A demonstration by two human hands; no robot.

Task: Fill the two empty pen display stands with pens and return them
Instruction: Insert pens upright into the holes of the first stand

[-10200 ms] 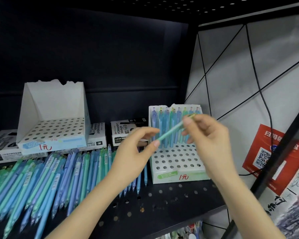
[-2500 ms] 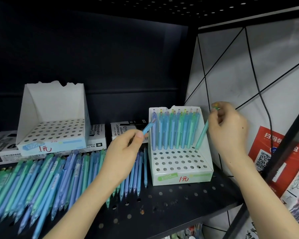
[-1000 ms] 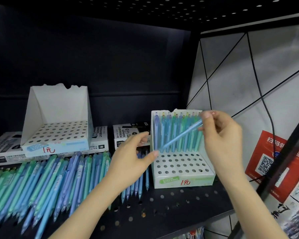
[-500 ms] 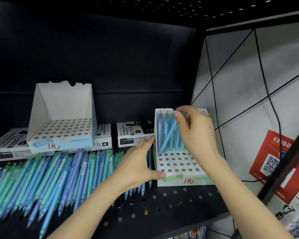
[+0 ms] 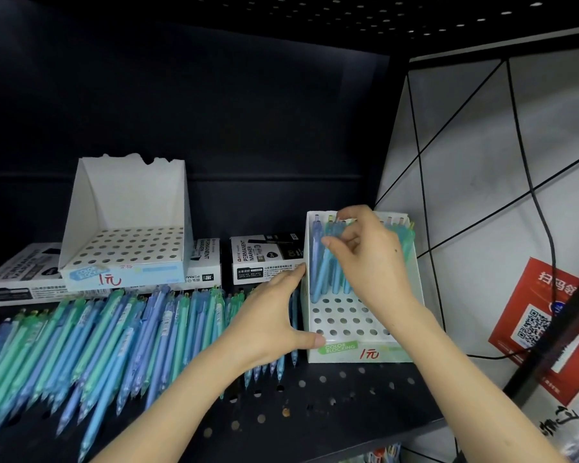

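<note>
Right grip (image 5: pixel 371 262) is closed to a pinch, with thumb and fingertips meeting on the top end of a light-blue pen (image 5: pixel 325 279), up near the back wall of the right display stand (image 5: pixel 381 354). Blur softens the fingers, so I cannot tell how many touch it. The pen leans, top toward 1 o'clock and tip toward 7 o'clock, and it comes down at the left end of the deck among the standing pens (image 5: pixel 406 252) of the back row. Whether its tip already sits in a hole is hidden. I judge the coming move turns on this lean: the top must come back over the tip so the long axis stands upright.

Left grip (image 5: pixel 271 322) holds nothing. Its fingers lie straight against the stand's left wall and the thumb rests at the front left corner, which looks like bracing.

Several rows of free holes lie at 6 o'clock from the filled row, so there is room to work forward. The pale wall is close at 3 o'clock, and the shelf (image 5: pixel 315 412) shows a bare strip before its front edge at 6 o'clock.

Loose pens (image 5: pixel 114 335) lie at 9 o'clock from the stand, tips toward the front, and the left grip is nearer to them. At 10 o'clock the empty display stand (image 5: pixel 127 195) sits on permanent marker boxes (image 5: pixel 264 262), unfilled.
</note>
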